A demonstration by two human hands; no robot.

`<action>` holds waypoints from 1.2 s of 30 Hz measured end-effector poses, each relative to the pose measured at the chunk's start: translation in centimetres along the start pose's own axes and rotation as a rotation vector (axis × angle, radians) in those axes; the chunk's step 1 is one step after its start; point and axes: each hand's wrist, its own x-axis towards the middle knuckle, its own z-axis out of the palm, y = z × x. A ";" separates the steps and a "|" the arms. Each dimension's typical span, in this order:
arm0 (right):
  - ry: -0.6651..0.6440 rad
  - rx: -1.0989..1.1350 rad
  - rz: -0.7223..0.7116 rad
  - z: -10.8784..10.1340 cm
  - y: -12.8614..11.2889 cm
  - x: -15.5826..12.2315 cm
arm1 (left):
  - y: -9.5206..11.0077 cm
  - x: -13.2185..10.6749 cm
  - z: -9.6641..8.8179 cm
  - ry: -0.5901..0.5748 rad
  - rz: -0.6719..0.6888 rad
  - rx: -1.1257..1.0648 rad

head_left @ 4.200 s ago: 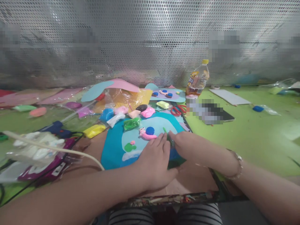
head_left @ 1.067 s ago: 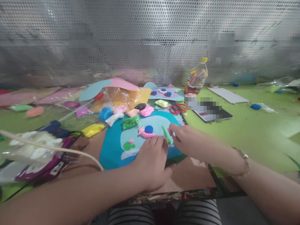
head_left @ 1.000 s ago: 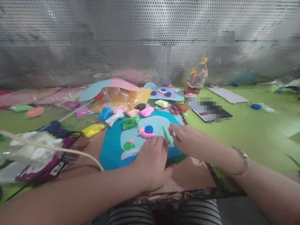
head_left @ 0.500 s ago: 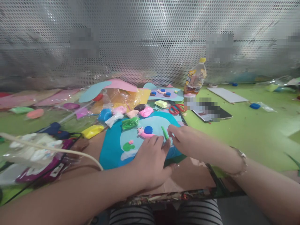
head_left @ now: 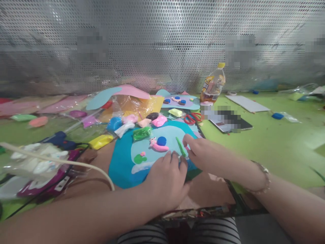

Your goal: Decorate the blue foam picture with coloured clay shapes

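Note:
A blue paper picture (head_left: 119,169) lies before me with clay shapes on it. On its pale middle sits a pink clay snail (head_left: 158,145) with a blue round shell (head_left: 161,141). Below left are a green clay lily pad (head_left: 139,159) and a small pink flower (head_left: 142,154). A thin green clay strip (head_left: 180,146) stands at the right. My left hand (head_left: 167,179) lies flat on the lower part, its fingertips near the strip's bottom end. My right hand (head_left: 199,149) is curled just right of the strip, fingertips together; what they pinch is hidden, with a bit of pink beside them.
Clay packets, such as a green one (head_left: 142,134) and a yellow one (head_left: 101,141), lie along the picture's left and far edges. Red-handled scissors (head_left: 192,118), a bottle (head_left: 213,84) and a phone (head_left: 241,122) are beyond. A cable (head_left: 76,162) crosses a power strip (head_left: 45,184) at left.
My left hand has drawn slightly down and right, uncovering more of the snail's pink body. The green strip's lower end shows more now. My right hand stays close beside it.

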 end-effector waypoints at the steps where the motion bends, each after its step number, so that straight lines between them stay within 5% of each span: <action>1: -0.003 -0.042 -0.039 0.0 -0.1 -0.1 | 0.2 -0.1 0.0 -0.002 0.006 0.024; 5: 0.027 -0.095 -0.145 0.4 -0.6 -0.6 | 0.4 -0.2 -0.1 0.003 0.028 0.067; 22: 0.047 -0.007 -0.205 0.9 -0.9 -0.9 | 0.3 -0.8 0.9 0.091 0.175 0.182; 36: 0.036 0.027 -0.176 0.7 -1.3 -0.9 | 0.4 -0.7 0.6 0.093 0.155 0.122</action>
